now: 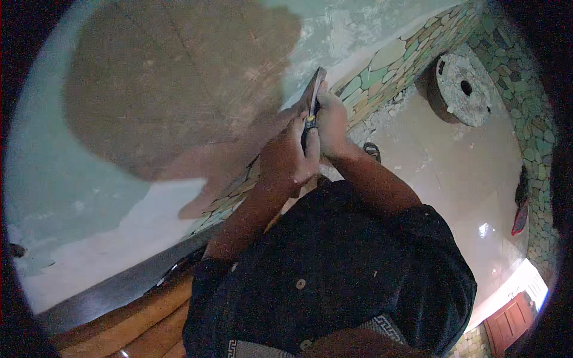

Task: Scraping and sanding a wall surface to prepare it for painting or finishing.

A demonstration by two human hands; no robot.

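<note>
Both my hands are raised close to the wall (pixel 328 27), which has pale green and white patches. My left hand (pixel 296 150) is closed round the dark handle of a flat metal-bladed tool (pixel 316 89) with a yellow detail near its handle. My right hand (pixel 332 122) is closed beside it at the blade, its fingertips partly hidden behind the metal; exactly what it grips is unclear. A shadow falls on the wall to the left.
Irregular stone tiling (pixel 376 71) runs along the wall's foot. A pale round object with a central hole (pixel 459 101) lies on the light floor (pixel 447 167). A sandalled foot (pixel 371 152) shows below my hands. Brown wooden boards (pixel 143 316) are lower left, a reddish door (pixel 510 319) lower right.
</note>
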